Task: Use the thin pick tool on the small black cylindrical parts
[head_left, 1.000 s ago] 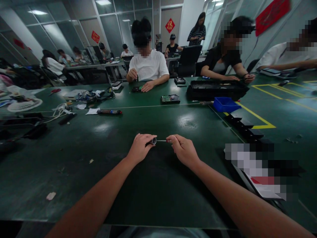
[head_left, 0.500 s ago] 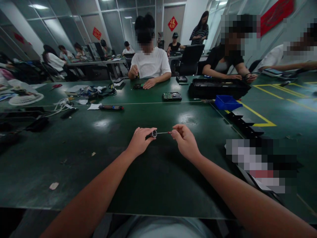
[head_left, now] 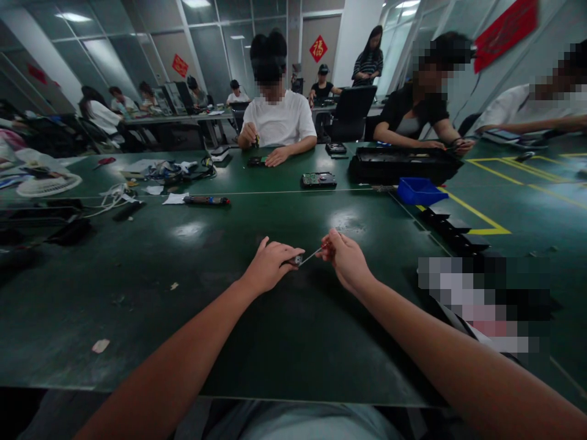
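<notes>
My left hand [head_left: 271, 264] is closed round a small dark cylindrical part [head_left: 297, 260], whose pale round end faces right. Most of that part is hidden under my fingers. In my right hand [head_left: 346, 256] is a thin screwdriver [head_left: 312, 255] with a reddish handle, gripped between thumb and fingers. Its metal shaft slants down to the left, and the tip is at the end face of the small part; whether it touches cannot be made out. Both hands are over the green table [head_left: 293, 330].
A dark pen-like electric screwdriver [head_left: 207, 200] lies beyond my left hand. Farther back are a hard drive [head_left: 318, 179], a blue bin [head_left: 419, 190] and a long black housing [head_left: 406, 165]. Across the table a person in a white shirt [head_left: 279, 119] works. Cables and parts [head_left: 172, 171] clutter the left.
My left hand has shifted slightly right and down, turning the small part. The screwdriver has gone from nearly level to slanted, its handle end higher, as my right hand moved a little right.
</notes>
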`<action>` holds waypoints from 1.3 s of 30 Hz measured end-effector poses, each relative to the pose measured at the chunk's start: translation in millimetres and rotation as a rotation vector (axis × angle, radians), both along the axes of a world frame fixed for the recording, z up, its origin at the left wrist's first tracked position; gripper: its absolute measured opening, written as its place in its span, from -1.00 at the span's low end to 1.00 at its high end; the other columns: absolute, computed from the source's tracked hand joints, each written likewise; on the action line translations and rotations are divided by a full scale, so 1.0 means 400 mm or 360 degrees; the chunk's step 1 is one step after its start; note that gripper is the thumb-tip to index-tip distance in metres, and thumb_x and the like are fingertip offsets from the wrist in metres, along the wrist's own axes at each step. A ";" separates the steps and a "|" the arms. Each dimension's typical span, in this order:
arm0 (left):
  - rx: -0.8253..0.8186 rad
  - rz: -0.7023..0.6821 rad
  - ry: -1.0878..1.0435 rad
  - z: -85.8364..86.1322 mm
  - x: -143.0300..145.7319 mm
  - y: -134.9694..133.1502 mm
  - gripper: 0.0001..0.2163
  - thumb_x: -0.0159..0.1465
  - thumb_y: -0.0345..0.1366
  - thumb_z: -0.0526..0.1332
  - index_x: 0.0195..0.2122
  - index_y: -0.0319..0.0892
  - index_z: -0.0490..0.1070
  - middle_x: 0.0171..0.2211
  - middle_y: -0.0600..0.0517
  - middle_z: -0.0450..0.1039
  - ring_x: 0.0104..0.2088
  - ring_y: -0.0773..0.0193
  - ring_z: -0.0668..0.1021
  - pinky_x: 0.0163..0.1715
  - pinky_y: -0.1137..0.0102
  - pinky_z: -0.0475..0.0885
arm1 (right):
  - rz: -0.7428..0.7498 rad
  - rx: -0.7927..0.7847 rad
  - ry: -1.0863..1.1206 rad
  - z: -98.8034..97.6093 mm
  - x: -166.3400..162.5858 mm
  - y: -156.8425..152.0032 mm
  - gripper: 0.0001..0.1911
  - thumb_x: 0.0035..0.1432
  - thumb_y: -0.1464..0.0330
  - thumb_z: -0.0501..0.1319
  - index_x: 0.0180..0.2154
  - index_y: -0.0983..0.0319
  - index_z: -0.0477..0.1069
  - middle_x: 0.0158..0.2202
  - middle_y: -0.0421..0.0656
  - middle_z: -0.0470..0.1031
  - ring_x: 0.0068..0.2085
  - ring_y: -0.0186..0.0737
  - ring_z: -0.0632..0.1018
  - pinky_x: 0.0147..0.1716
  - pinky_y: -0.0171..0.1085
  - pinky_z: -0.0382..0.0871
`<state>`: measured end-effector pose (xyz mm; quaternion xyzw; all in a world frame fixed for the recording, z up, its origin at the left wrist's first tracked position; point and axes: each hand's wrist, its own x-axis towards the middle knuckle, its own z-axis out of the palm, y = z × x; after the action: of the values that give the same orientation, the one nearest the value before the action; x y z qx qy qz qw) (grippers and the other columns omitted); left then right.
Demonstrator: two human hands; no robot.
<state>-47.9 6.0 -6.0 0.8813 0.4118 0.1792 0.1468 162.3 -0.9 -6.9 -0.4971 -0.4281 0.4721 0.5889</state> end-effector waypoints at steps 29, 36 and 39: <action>-0.0019 0.0137 -0.0101 -0.008 -0.008 -0.001 -0.65 0.32 -0.32 0.24 0.14 -0.08 0.42 0.04 -0.06 0.49 0.06 0.08 0.48 0.17 0.06 0.30 | -0.0095 0.0555 -0.1142 0.022 0.018 -0.058 -0.74 0.36 0.18 0.05 -0.26 0.18 0.40 -0.41 -0.14 0.55 -0.37 -0.16 0.56 -0.34 -0.20 0.33; -0.0262 0.0355 -0.0674 0.011 -0.010 -0.005 -0.60 0.26 -0.30 0.27 0.14 -0.07 0.36 -0.01 -0.04 0.49 -0.02 0.12 0.53 0.06 0.18 0.39 | -0.0177 0.0576 -0.0983 0.024 0.033 -0.067 -0.73 0.37 0.15 0.05 -0.23 0.16 0.40 -0.37 -0.13 0.55 -0.34 -0.16 0.56 -0.29 -0.18 0.36; -0.0462 0.0351 -0.0841 0.020 -0.008 -0.002 -0.59 0.33 -0.24 0.16 0.20 -0.09 0.26 -0.03 -0.07 0.47 -0.09 0.18 0.54 0.00 0.22 0.41 | -0.0186 0.0575 -0.0945 0.029 0.037 -0.069 -0.73 0.37 0.16 0.05 -0.22 0.16 0.41 -0.36 -0.13 0.55 -0.32 -0.16 0.56 -0.29 -0.18 0.36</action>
<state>-51.3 5.3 2.0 0.7242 0.4737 0.3562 0.3525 177.2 -28.5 4.9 -0.5241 -0.6281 0.1891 0.5431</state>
